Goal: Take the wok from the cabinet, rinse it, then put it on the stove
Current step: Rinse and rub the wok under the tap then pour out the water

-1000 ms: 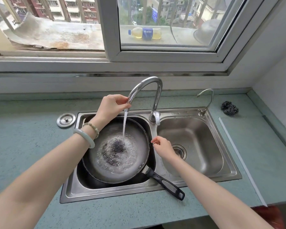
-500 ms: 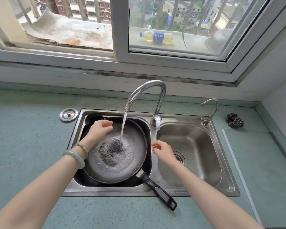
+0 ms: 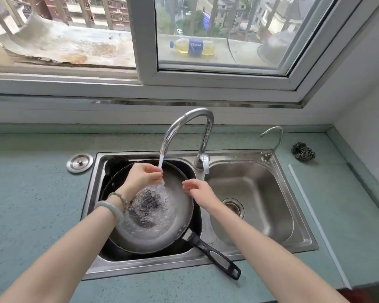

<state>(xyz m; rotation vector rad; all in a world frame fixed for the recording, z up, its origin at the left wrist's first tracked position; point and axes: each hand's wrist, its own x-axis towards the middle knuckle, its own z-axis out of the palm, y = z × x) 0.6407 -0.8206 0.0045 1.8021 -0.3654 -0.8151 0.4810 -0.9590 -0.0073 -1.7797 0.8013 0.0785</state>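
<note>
The dark wok (image 3: 162, 228) lies in the left basin of the steel double sink (image 3: 293, 243), its black handle (image 3: 217, 256) sticking out over the front rim. Water runs from the curved faucet (image 3: 190, 125) into the wok and foams at its middle. My left hand (image 3: 142, 176) is over the wok's far side, fingers curled under the stream, holding nothing. My right hand (image 3: 197, 191) hovers over the wok's right rim with fingers loosely apart, also holding nothing.
A round metal drain cover (image 3: 79, 162) lies on the green counter left of the sink. A steel scourer (image 3: 303, 151) sits at the back right, beside a small second tap (image 3: 271, 136). A bottle (image 3: 193, 47) lies outside the window.
My left hand came down from the faucet spout into the wok and now sits under the stream. My right hand shifted left over the wok's rim.
</note>
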